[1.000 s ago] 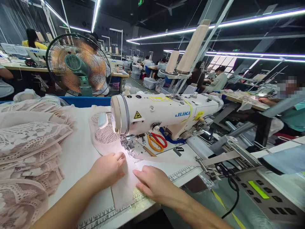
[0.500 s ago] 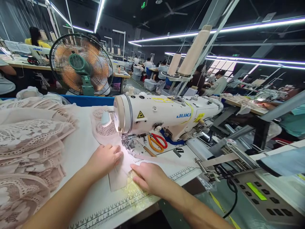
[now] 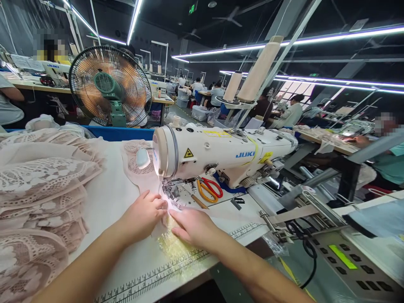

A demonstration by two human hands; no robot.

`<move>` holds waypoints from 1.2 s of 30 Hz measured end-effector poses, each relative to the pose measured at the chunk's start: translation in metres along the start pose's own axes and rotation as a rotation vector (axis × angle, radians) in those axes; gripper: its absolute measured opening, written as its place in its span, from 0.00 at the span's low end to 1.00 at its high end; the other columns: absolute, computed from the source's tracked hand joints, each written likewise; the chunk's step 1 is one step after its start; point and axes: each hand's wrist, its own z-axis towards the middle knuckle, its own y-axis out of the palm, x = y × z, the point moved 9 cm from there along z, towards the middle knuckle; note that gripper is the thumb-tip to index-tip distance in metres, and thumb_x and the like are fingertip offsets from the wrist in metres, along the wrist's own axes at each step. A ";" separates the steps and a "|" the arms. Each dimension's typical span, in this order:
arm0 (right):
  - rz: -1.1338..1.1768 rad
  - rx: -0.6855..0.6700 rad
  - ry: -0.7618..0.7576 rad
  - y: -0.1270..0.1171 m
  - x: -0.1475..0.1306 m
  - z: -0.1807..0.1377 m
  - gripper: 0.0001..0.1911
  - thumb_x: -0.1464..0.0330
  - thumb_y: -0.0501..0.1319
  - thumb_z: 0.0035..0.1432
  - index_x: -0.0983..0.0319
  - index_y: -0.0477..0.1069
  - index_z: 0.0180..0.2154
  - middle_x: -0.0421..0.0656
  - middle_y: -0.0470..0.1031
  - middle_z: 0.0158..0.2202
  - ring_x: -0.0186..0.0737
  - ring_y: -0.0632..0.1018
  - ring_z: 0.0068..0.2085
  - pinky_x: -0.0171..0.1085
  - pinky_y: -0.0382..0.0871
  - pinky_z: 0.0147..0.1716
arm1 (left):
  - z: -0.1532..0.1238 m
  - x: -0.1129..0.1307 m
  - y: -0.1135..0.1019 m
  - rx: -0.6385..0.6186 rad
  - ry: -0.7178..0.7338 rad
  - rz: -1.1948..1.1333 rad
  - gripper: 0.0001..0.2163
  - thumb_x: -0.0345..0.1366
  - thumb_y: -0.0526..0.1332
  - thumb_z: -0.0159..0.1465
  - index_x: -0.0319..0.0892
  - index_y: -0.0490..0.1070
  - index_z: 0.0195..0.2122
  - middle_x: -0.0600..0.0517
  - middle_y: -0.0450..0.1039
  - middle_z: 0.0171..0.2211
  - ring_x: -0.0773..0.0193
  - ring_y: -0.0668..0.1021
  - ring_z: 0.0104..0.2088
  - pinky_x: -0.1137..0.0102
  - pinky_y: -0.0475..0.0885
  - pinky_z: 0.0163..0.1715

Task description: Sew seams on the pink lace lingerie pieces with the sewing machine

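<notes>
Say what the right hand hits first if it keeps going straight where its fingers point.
Probably the presser foot area of the sewing machine: the right hand lies flat on the pale fabric, fingers pointing up-left toward it. Depth is unclear.

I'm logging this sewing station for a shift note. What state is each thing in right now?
Left hand: flat, pressing the fabric piece.
Right hand: flat, pressing the fabric piece.
Fabric piece: lying flat, fed up to the needle area, mostly under the hands.
Sewing machine: work light on.
Scissors: lying on the machine bed, blades hidden.
Fan: upright; spinning cannot be told.
Lace stack: piled on the table.
Control panel: green display lit.
</notes>
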 end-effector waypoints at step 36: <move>-0.028 0.052 0.090 0.010 0.000 0.013 0.28 0.58 0.54 0.68 0.63 0.63 0.64 0.52 0.80 0.44 0.54 0.80 0.46 0.43 0.72 0.38 | 0.005 -0.034 0.017 -0.096 -0.243 0.162 0.17 0.41 0.57 0.70 0.40 0.73 0.56 0.42 0.70 0.62 0.43 0.70 0.62 0.44 0.64 0.59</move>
